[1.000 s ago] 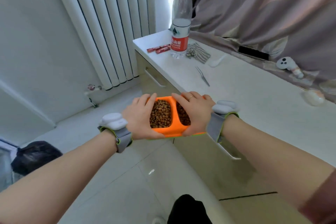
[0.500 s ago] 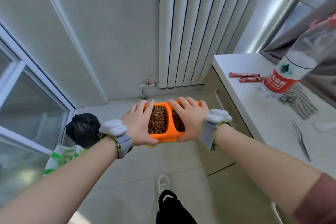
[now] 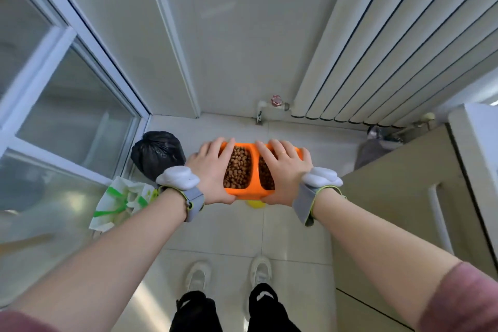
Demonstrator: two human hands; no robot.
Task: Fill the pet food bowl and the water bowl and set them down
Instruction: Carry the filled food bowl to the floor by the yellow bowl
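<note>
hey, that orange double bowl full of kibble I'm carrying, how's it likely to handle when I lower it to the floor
The orange double bowl looks like rigid plastic, so it probably won't flex. Both compartments are heaped with loose kibble, so tilting would likely spill some. With the left hand and right hand gripping opposite ends, it should stay level.

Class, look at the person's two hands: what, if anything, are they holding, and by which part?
Both hold the orange double pet bowl, filled with kibble: the left hand grips its left end, the right hand its right end, fingers over the rims.
</note>
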